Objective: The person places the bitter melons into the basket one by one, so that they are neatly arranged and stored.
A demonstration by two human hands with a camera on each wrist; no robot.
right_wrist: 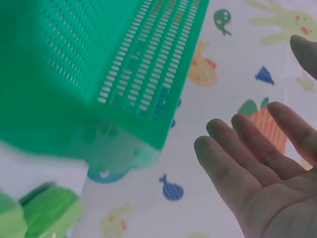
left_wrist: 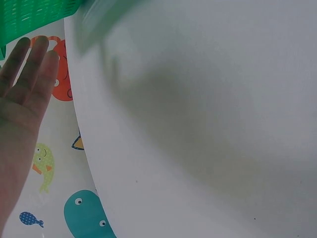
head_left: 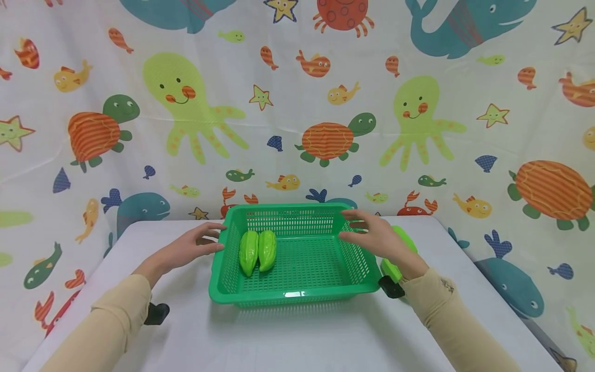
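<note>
With the left hand (head_left: 197,244) and right hand (head_left: 374,235) released, fingers relaxed at opposite ends of the green basket (head_left: 307,263) amid the white table (head_left: 288,341), apply any grip evenly, keeping the basket level so both ridged green fruits (head_left: 249,250) inside stay settled.

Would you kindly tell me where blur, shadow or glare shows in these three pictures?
Head view: mostly sharp, with shiny highlights on the green fruits in the basket and soft shadows on the table; left wrist view: a broad, hazy shadow, with a green smear near the top; right wrist view: the basket's lower edge is blurred.
</note>
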